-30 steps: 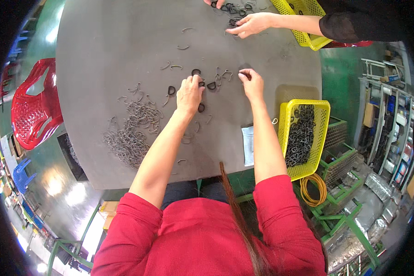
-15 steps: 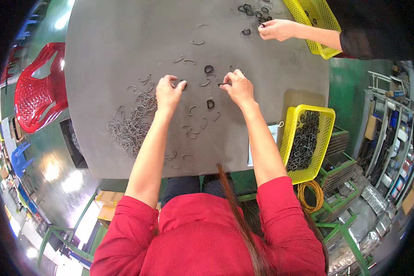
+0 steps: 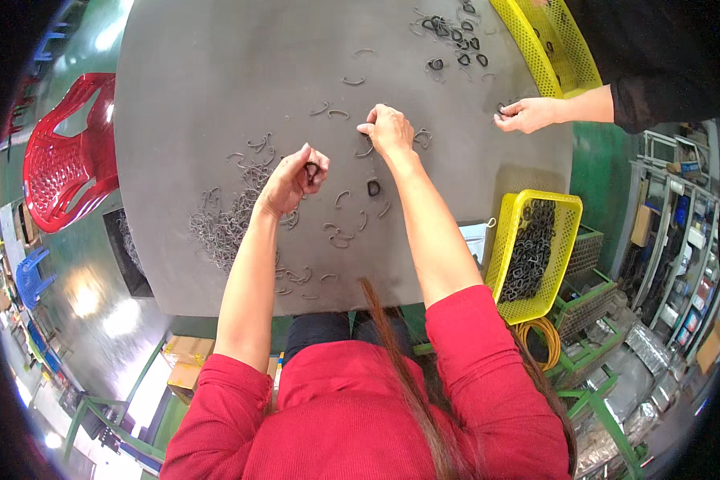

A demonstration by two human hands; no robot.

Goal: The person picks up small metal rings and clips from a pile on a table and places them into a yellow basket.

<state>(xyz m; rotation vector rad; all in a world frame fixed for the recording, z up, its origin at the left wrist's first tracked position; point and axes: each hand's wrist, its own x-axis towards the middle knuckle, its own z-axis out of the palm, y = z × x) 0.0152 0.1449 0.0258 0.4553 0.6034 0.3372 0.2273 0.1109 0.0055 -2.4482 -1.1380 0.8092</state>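
Observation:
My left hand (image 3: 294, 181) is raised over the table with its fingers curled round a small black D-shaped ring (image 3: 312, 170). To its right, my right hand (image 3: 388, 130) reaches down to the tabletop, thumb and fingertips pinched together. What lies between those fingertips is hidden. A thin curved wire piece (image 3: 365, 150) lies just under them. Nearer me rests another black D-shaped ring (image 3: 373, 188), alone on the grey surface. Loose curved wire pieces (image 3: 340, 237) are scattered about, and a tangled heap of grey wire pieces (image 3: 224, 224) spreads beside my left forearm.
A yellow basket (image 3: 572, 240) holding dark rings stands at the table's right edge. Beyond it, a co-worker's hand (image 3: 528, 114) pinches a small dark piece, near a second yellow basket (image 3: 528, 48) and scattered rings (image 3: 464, 58). A red chair (image 3: 64, 156) stands left of the grey table (image 3: 200, 80).
My left hand has turned, showing the ring in its fingers. My right hand has moved left, covering where a ring lay. The co-worker's hand has moved right and nearer, away from the scattered rings.

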